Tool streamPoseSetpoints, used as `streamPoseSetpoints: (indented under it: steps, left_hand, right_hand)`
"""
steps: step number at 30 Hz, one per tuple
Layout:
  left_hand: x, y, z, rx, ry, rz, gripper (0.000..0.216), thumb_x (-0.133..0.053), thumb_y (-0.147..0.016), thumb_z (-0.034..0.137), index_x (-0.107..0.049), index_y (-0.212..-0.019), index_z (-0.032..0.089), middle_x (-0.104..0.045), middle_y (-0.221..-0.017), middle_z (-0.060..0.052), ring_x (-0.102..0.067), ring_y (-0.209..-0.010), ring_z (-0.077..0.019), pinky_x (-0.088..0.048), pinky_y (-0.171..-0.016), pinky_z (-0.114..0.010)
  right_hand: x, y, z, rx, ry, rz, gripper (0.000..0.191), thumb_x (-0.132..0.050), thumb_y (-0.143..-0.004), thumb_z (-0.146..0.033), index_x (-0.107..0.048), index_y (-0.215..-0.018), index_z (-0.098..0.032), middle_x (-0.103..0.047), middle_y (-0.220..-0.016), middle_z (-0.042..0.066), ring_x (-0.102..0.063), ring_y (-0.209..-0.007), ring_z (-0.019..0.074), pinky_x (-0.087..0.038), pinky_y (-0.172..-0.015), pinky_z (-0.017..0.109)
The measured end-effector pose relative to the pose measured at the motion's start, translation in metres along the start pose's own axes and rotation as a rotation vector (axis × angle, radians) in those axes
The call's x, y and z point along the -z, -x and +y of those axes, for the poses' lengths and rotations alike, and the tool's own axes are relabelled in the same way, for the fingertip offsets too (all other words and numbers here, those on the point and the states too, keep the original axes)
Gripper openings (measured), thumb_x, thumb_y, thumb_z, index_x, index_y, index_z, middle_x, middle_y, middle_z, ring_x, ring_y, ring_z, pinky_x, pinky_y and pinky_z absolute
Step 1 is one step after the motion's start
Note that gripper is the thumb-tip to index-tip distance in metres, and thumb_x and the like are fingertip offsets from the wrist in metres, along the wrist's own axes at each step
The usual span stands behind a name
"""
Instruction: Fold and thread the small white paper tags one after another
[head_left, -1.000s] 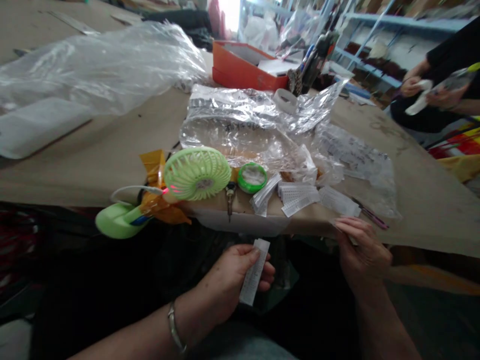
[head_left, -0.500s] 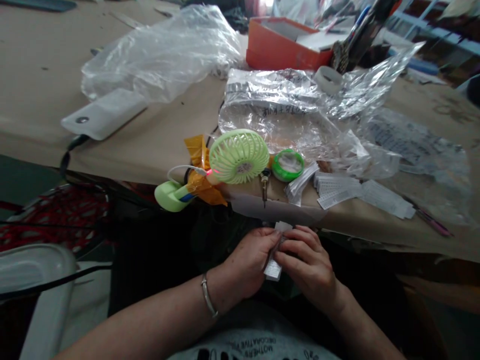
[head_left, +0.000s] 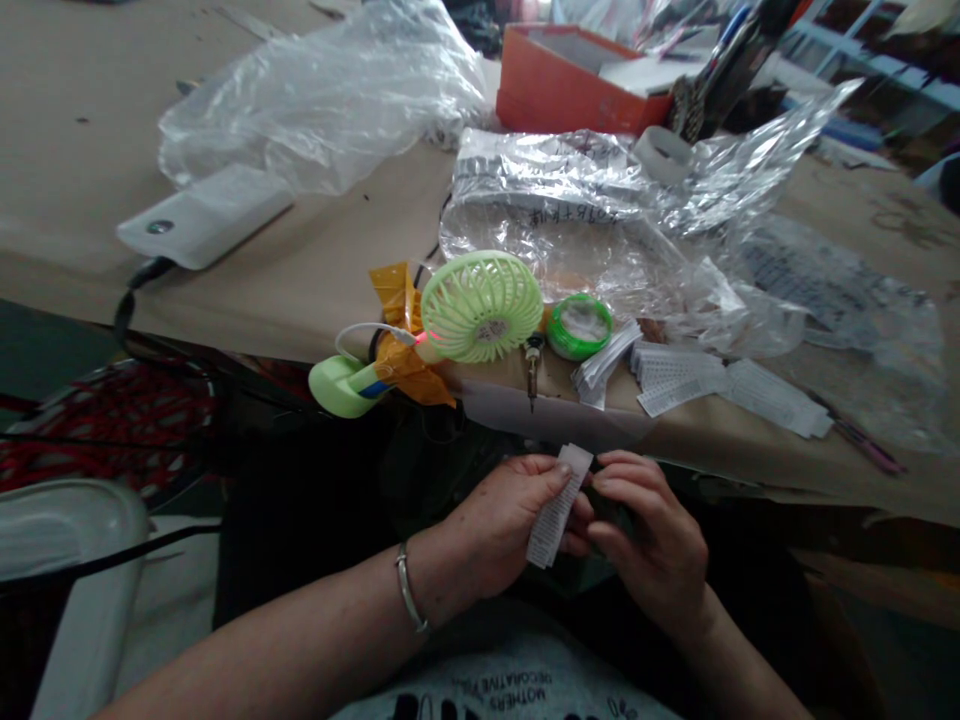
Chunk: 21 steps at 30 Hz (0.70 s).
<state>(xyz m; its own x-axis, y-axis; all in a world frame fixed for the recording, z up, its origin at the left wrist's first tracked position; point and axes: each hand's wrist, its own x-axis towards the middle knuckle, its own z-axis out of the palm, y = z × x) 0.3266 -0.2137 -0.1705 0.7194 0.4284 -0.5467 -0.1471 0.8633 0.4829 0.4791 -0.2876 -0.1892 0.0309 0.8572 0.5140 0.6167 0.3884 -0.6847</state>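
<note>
My left hand [head_left: 504, 520] pinches a narrow white printed paper strip [head_left: 557, 505] upright, below the table edge over my lap. A thin bracelet [head_left: 409, 600] circles that wrist. My right hand [head_left: 651, 535] is curled just right of the strip, its fingertips close to the strip's upper part; whether they hold anything is hidden. On the table edge above lie more white paper strips [head_left: 675, 375] in a loose pile.
A light green handheld fan [head_left: 480, 305] with yellow tape, a green tape roll [head_left: 579, 327], keys [head_left: 532, 365], crumpled clear plastic bags [head_left: 600, 230], a white power bank [head_left: 202, 213], an orange box [head_left: 577, 80] and a white tape roll [head_left: 664, 152] lie on the brown paper-covered table [head_left: 97, 130].
A second ago my right hand was out at the table edge; it came in beside the left hand. The strip now stands a little higher between them. The view shifted left.
</note>
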Motion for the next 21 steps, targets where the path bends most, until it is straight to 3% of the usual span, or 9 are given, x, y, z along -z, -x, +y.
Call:
streamPoseSetpoints:
  steps: [2,5,8,13,17,21]
  left_hand:
    - [-0.001,0.004,0.002,0.062,-0.04,-0.051,0.02,-0.06,-0.082,0.033,-0.064,-0.085,0.014,-0.062,-0.065,-0.002,-0.058,-0.054,-0.0118,-0.049,-0.057,-0.026]
    - [-0.001,0.008,0.002,0.098,-0.097,-0.135,0.02,-0.059,-0.083,0.033,-0.062,-0.08,0.014,-0.062,-0.066,-0.002,-0.058,-0.052,-0.0103,-0.048,-0.055,-0.024]
    - [-0.001,0.01,0.0,0.095,-0.15,-0.179,0.023,-0.06,-0.082,0.035,-0.062,-0.074,0.013,-0.062,-0.065,-0.003,-0.058,-0.052,-0.0104,-0.047,-0.053,-0.022]
    - [-0.001,0.01,-0.002,0.104,-0.262,-0.18,0.03,-0.057,-0.082,0.037,-0.063,-0.066,0.012,-0.06,-0.059,-0.003,-0.055,-0.048,-0.0083,-0.044,-0.051,-0.02]
    - [0.003,0.007,-0.004,0.087,-0.288,-0.184,0.033,-0.057,-0.081,0.041,-0.061,-0.065,0.012,-0.058,-0.056,-0.001,-0.052,-0.045,-0.0074,-0.042,-0.049,-0.02]
    - [0.004,0.005,-0.003,0.055,-0.263,-0.143,0.029,-0.058,-0.082,0.04,-0.059,-0.069,0.014,-0.059,-0.058,0.0,-0.053,-0.048,-0.0081,-0.042,-0.049,-0.02]
  right_hand:
    - [0.004,-0.001,0.009,-0.246,-0.158,0.014,0.025,-0.064,-0.082,-0.029,-0.059,-0.106,-0.022,-0.064,-0.102,0.007,-0.061,-0.1,0.0218,-0.051,-0.086,0.038]
    - [0.007,-0.005,0.022,-0.528,-0.545,-0.268,0.044,-0.065,-0.079,-0.046,-0.056,-0.115,-0.022,-0.067,-0.094,0.005,-0.066,-0.081,0.0175,-0.055,-0.07,0.029]
    - [0.004,-0.01,0.03,-0.596,-0.819,-0.458,0.054,-0.067,-0.073,-0.053,-0.058,-0.115,-0.021,-0.068,-0.092,0.005,-0.066,-0.075,0.0168,-0.054,-0.064,0.027]
    - [-0.007,-0.012,0.031,-0.627,-0.993,-0.4,0.033,-0.075,-0.068,-0.041,-0.065,-0.092,-0.02,-0.065,-0.104,0.006,-0.065,-0.09,0.0187,-0.053,-0.077,0.032]
    - [-0.008,-0.012,0.028,-0.689,-0.965,-0.396,0.034,-0.075,-0.068,-0.04,-0.065,-0.094,-0.021,-0.065,-0.103,0.005,-0.065,-0.084,0.0167,-0.054,-0.073,0.03]
    - [0.0,-0.013,0.016,-0.6,-0.578,-0.255,0.036,-0.068,-0.078,-0.034,-0.06,-0.112,-0.027,-0.064,-0.108,0.004,-0.063,-0.091,0.0165,-0.052,-0.079,0.029]
